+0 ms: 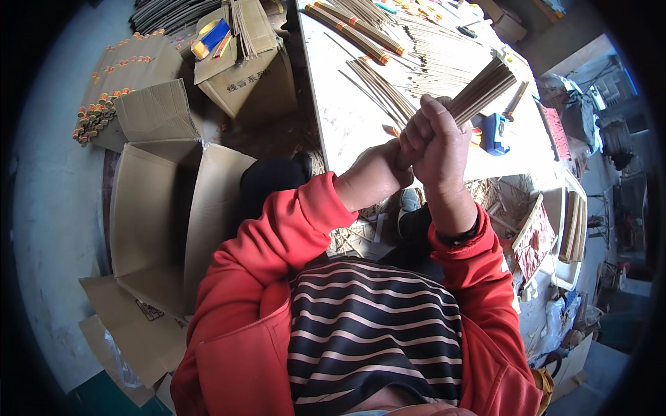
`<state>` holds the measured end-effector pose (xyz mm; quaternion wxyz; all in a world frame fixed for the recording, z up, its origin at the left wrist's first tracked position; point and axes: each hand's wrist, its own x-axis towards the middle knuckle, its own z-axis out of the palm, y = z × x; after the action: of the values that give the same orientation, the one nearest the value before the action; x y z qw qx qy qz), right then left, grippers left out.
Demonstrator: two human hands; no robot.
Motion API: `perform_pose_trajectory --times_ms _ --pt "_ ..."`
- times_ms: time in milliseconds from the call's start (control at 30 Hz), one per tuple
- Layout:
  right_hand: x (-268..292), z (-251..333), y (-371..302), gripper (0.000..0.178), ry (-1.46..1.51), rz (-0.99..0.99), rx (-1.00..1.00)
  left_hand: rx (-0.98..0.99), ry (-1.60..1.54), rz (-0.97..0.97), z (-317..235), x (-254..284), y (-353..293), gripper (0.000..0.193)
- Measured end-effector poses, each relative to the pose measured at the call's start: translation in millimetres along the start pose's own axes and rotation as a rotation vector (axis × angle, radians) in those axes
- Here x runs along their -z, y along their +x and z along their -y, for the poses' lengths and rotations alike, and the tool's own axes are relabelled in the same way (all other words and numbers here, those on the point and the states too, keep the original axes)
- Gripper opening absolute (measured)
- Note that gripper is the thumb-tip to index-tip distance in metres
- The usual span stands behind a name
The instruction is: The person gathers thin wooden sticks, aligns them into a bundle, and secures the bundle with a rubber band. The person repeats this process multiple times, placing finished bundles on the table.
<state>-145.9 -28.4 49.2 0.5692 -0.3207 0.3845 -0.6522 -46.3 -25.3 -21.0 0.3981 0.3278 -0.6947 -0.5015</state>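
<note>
A thick bundle of brown incense sticks [483,90] slants up to the right over the white table, gripped in both fists. My right hand [442,142] is closed round its middle. Just below and left of it, my left hand [380,168] is closed at the lower end, touching the right one; its fingertips are partly hidden. Loose incense sticks [380,89] lie on the table beyond my hands. Farther back rest wrapped incense bundles [350,31] with red and yellow bands. A blue tape dispenser [495,134] stands right of my hands.
On the left, an open cardboard box [149,208] stands below another carton [246,83] with a blue-and-yellow thing on top. Many banded bundles [132,73] are stacked at far left. The white table [347,132] ends just before me. A white bin [574,208] sits at right.
</note>
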Motion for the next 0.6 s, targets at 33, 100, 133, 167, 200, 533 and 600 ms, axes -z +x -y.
perform_pose_trajectory --times_ms 33,100,133,167,200,533,600 --pt "-2.1 -0.9 -1.7 0.023 -0.003 -0.006 0.007 0.001 0.033 -0.069 -0.8 -2.4 -3.5 0.022" --pt "-11.0 0.2 -3.9 0.023 -0.006 -0.065 0.004 0.001 0.096 -0.209 -6.8 -7.6 -10.5 0.021" --pt "-14.1 0.6 -4.1 0.023 -0.007 -0.094 0.002 -0.012 0.076 -0.229 -5.2 -9.0 -11.9 0.021" --pt "-8.2 -2.0 -3.7 0.021 -0.028 -0.032 -0.026 -0.026 0.054 -0.247 -3.8 -10.7 -13.4 0.020" --pt "-5.9 -2.9 -3.1 0.020 -0.040 0.042 -0.022 -0.040 0.031 -0.264 -4.1 -11.1 -14.4 0.020" --pt "-1.6 -13.0 2.9 0.027 0.032 0.086 -0.073 0.163 -0.101 -0.127 -1.5 0.4 -18.4 0.024" --pt "-1.3 -17.7 5.1 0.027 0.045 0.079 -0.087 0.165 -0.203 -0.104 12.4 -0.5 -21.6 0.027"
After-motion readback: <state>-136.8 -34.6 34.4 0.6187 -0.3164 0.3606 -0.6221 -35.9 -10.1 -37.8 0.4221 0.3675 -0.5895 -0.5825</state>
